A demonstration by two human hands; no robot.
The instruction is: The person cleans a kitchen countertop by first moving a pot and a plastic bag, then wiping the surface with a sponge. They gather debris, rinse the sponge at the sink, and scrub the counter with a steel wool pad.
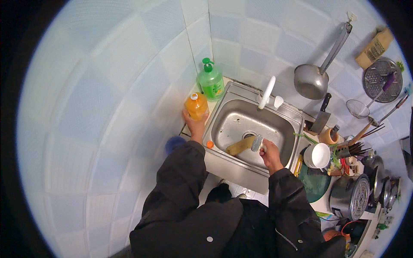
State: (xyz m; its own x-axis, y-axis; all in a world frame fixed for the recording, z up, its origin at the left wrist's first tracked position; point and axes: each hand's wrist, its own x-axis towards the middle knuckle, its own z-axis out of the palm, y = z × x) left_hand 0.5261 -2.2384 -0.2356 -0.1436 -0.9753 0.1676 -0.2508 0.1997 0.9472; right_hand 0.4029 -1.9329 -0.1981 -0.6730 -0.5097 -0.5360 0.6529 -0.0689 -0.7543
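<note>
My left hand (194,126) is wrapped around the lower part of an orange bottle of liquid (196,104) at the sink's left side. The bottle's orange cap lies apart from it, as an orange cap (210,144) rests on the sink's near left rim. In my right hand (270,154) is the handle of a steel-wool scrubber (257,143), held over the basin. Beneath the scrubber, a long tan object (239,146), perhaps of wood, lies in the stainless steel sink (222,93). Its right end is partly hidden by the scrubber.
A green pump bottle (211,82) stands in the back left corner. The white faucet (267,93) rises behind the basin. To the right are a cleaver (321,119), white bowls (317,155), a green board (313,183) and a metal pot (347,196). A saucepan (311,82) hangs on the wall.
</note>
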